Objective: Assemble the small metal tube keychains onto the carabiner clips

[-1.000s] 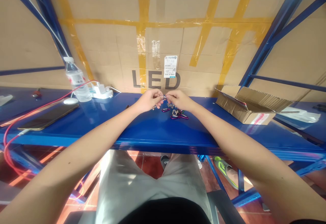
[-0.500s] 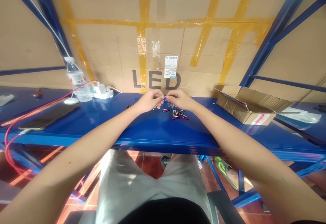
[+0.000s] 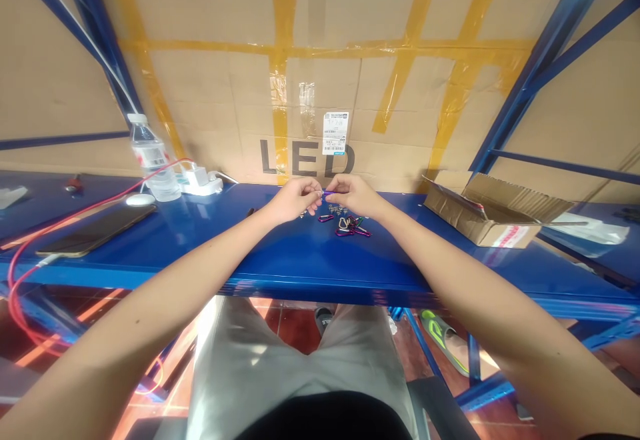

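My left hand (image 3: 295,198) and my right hand (image 3: 351,195) meet fingertip to fingertip above the blue shelf (image 3: 300,253), both pinched on a small purple carabiner (image 3: 326,193) held between them. Just below the hands lies a little heap of small carabiners (image 3: 350,225), purple, silver and green, with a few tiny metal pieces beside it (image 3: 303,214). How the held piece is gripped in detail is too small to tell.
A water bottle (image 3: 150,157), a white power adapter (image 3: 200,179) with a red cable (image 3: 75,217) and a phone (image 3: 95,230) lie at the left. An open cardboard box (image 3: 493,210) sits at the right. A taped cardboard sheet marked LED (image 3: 320,80) backs the shelf.
Both hands stay pinched together in nearly the same spot; the view has shifted slightly downward. A purple piece now shows more plainly between the fingertips.
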### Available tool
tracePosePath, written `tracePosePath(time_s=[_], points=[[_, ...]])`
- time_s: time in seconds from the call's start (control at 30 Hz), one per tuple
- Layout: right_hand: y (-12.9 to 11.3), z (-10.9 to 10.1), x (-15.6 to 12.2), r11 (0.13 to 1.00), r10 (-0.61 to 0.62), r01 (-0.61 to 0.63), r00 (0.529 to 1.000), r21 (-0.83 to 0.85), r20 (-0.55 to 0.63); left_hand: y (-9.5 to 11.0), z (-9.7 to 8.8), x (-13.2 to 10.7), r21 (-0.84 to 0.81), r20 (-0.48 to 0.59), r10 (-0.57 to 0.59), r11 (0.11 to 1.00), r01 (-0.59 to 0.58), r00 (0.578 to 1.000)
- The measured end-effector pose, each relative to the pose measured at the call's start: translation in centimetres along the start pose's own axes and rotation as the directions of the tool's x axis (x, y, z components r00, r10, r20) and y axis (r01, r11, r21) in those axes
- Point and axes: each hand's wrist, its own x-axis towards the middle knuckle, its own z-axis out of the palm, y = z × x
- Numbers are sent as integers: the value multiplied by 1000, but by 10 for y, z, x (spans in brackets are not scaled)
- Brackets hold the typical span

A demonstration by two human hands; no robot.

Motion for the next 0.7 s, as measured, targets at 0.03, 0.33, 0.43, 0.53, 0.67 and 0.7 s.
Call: tracePosePath(time_s=[0.03, 0.33, 0.43, 0.53, 0.67, 0.7], points=[[-1, -1, 0, 1000, -2, 2, 1000, -8, 2, 0, 0, 0, 2, 0, -3, 1000, 3, 1000], [-3, 3, 0, 987, 23, -21, 1000, -156, 14, 0, 2, 0, 29, -17, 8, 1000, -8, 1000], [-4, 5, -1, 999, 15, -13, 1000, -50, 28, 1, 2, 0, 29, -26, 41, 999, -40, 999], [-4, 7, -3, 999, 27, -28, 999, 32, 28, 1, 2, 0, 18, -28, 41, 999, -41, 999], [-3, 7, -3, 1000, -23, 24, 999, 9, -22, 0, 1, 1, -8, -25, 43, 999, -43, 999], [-3, 6, -3, 999, -37, 37, 999, -7, -25, -1, 1, 1, -14, -26, 47, 999, -47, 999]])
